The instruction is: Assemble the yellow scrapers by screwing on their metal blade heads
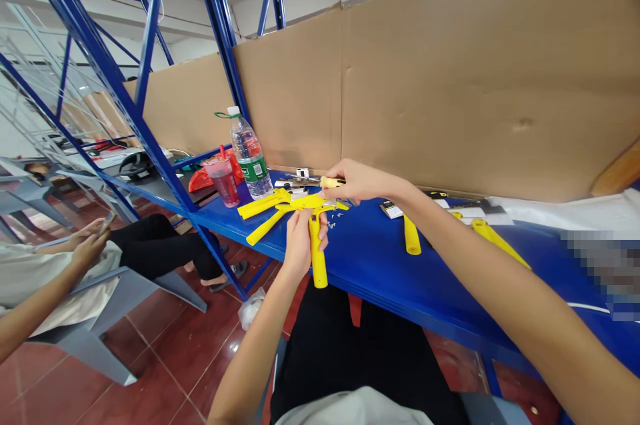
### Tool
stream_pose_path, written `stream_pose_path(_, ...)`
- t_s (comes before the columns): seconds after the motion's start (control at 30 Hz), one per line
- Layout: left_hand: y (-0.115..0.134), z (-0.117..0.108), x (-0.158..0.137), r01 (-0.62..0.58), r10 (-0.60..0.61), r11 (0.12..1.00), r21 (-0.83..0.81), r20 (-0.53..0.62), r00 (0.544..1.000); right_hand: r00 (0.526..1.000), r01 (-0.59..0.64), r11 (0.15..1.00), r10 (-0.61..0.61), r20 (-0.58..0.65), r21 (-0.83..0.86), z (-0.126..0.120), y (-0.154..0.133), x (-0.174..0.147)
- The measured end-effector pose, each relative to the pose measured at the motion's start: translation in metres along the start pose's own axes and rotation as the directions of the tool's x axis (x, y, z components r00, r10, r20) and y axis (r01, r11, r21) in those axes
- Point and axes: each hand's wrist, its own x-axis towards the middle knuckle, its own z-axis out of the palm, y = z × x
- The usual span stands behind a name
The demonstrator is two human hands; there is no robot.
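We hold a long yellow plastic piece (319, 258) in our left hand (299, 242), just over the front edge of the shiny blue table (370, 268). The left fingers are curled around it, and its round end points down toward our black trousers (340, 358). Our right hand (361, 178) is closed on a tool with a pale yellow handle (333, 182) — a thin metal rod sticks out to the left. The right fingertips are close together near the top of the yellow piece; we cannot tell if they pinch something small. Two more yellow plastic sticks (264, 228) reach out to the left, and we can't see if they are joined to it. Tiny silvery bits (331, 220) lie beside it. A clear plastic bottle with a green label (254, 168) stands near a red see-through cup (225, 184). Past our right hand, a short yellow tube (412, 236) lies on the table — and behind everything stands a brown cardboard wall (440, 78).
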Motion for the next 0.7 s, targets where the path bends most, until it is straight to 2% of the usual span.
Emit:
stream_pose_path(0.23, 0.010, 0.002, -0.001, 0.052, -0.046, 0.993, -0.108, 0.065, 0.997, 0.998, -0.057, 0.998, 0.058, 0.006, -0.011, 0.005, -0.008, 0.000)
stream_pose_path(0.33, 0.011, 0.002, -0.002, 0.046, -0.036, 0.991, -0.124, 0.085, 0.996, 0.999, -0.044, 0.999, 0.045, 0.011, -0.029, 0.006, -0.013, -0.001)
stream_pose_path(0.5, 0.004, 0.000, -0.001, 0.026, -0.024, 0.999, -0.022, 0.069, 0.997, 0.997, -0.041, 0.995, 0.048, 0.064, -0.096, 0.004, -0.012, -0.002)
stream_pose_path(0.7, 0.001, -0.002, 0.000, 0.021, -0.028, 0.998, 0.053, 0.122, 0.992, 0.988, -0.049, 0.991, 0.067, 0.141, -0.128, -0.004, -0.007, -0.007)
